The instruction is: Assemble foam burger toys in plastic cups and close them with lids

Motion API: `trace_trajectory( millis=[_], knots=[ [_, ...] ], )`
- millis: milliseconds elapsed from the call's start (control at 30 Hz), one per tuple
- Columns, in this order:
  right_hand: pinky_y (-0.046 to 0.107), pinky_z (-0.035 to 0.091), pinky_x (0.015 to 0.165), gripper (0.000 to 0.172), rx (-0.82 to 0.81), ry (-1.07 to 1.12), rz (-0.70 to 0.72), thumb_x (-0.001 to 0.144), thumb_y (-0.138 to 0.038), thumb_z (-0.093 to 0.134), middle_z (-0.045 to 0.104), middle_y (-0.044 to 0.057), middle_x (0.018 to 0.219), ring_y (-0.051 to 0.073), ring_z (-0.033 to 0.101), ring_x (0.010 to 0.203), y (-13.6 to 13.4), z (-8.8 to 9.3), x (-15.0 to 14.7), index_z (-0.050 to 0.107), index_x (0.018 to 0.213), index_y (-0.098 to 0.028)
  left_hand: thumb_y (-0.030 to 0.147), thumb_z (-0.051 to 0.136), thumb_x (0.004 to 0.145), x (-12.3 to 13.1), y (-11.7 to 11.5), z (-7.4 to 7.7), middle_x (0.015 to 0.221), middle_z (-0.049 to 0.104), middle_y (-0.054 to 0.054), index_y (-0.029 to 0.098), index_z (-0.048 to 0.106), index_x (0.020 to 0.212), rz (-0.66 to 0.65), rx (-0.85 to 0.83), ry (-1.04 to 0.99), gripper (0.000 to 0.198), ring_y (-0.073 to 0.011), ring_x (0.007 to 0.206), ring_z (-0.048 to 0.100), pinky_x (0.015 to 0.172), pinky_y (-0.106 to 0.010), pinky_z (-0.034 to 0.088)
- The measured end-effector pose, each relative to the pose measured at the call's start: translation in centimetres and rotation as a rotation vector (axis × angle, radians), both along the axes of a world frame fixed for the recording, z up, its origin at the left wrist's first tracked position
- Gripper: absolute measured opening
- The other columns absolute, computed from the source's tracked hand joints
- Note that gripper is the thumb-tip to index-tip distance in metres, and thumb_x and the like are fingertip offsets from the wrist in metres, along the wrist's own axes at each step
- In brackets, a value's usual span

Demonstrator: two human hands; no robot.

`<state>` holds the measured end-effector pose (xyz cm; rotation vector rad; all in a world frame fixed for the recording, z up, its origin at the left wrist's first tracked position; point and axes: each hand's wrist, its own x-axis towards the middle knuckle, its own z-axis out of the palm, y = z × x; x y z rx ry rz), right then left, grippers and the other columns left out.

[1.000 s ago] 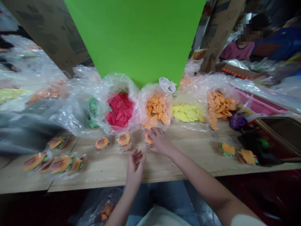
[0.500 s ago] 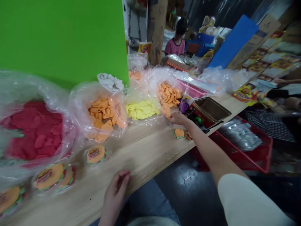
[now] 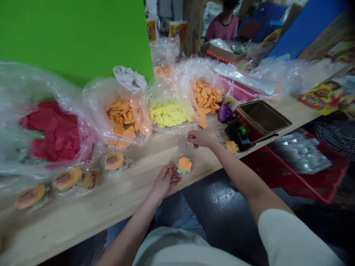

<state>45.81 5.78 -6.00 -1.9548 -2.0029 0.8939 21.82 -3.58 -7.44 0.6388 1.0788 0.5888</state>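
My left hand [image 3: 165,178] is at the front edge of the table, its thumb and fingers around the left edge of a small foam burger [image 3: 184,165] with an orange top and green and red layers. My right hand [image 3: 197,139] is just beyond it, thumb and fingertips pinched together on a thin clear plastic piece [image 3: 183,143], blurred, perhaps a small bag. Behind the hands lie yellow foam pieces [image 3: 170,114] and orange foam pieces [image 3: 206,96] in open clear bags. Another foam burger [image 3: 231,147] sits beneath my right forearm.
Wrapped foam burgers [image 3: 69,179] stand in a row on the left. Bags with red pieces [image 3: 55,133] and orange pieces [image 3: 122,114] are behind them. At right are a black tape dispenser [image 3: 239,135], a brown tray [image 3: 263,116] and a red crate [image 3: 307,177]. A person [image 3: 223,26] sits beyond.
A foam burger has come left from beside the tape dispenser to my left hand. My left hand has moved right. My right hand has drawn back from the orange pieces with clear plastic.
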Motion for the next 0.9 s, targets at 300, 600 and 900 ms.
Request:
trace_trajectory(
  millis=[300,600,900],
  knots=[
    [0.033,0.047,0.080,0.035,0.495,0.024,0.041,0.085,-0.023,0.044,0.053,0.012,0.114,0.020,0.056,0.096,-10.4,0.3,-7.1,0.053,0.118,-0.022,0.018,0.053,0.080,-3.0,0.2,-1.1,0.055,0.054,0.003,0.016,0.054,0.087,0.204,-0.009,0.066,0.008,-0.0070,0.049,0.058,0.056,-0.020,0.052],
    [0.049,0.032,0.099,0.062,0.545,-0.241,0.246,0.075,-0.007,0.046,0.021,0.015,0.143,0.032,0.023,0.129,-17.5,-4.3,-11.8,0.035,0.134,-0.022,0.036,0.055,0.079,-3.7,0.2,-0.6,0.063,0.060,-0.003,0.014,0.051,0.079,0.170,0.009,0.015,0.022,-0.0117,0.056,0.062,0.057,-0.024,0.053],
    [0.041,0.040,0.094,0.052,0.540,0.108,0.010,0.080,-0.016,0.045,0.045,0.011,0.126,0.023,0.041,0.116,-16.5,-1.9,-11.9,0.035,0.130,-0.019,0.037,0.061,0.071,-4.6,0.5,-1.9,0.055,0.052,0.004,0.016,0.049,0.077,0.157,0.124,0.041,0.025,-0.0069,0.047,0.053,0.047,-0.018,0.044]
  ],
)
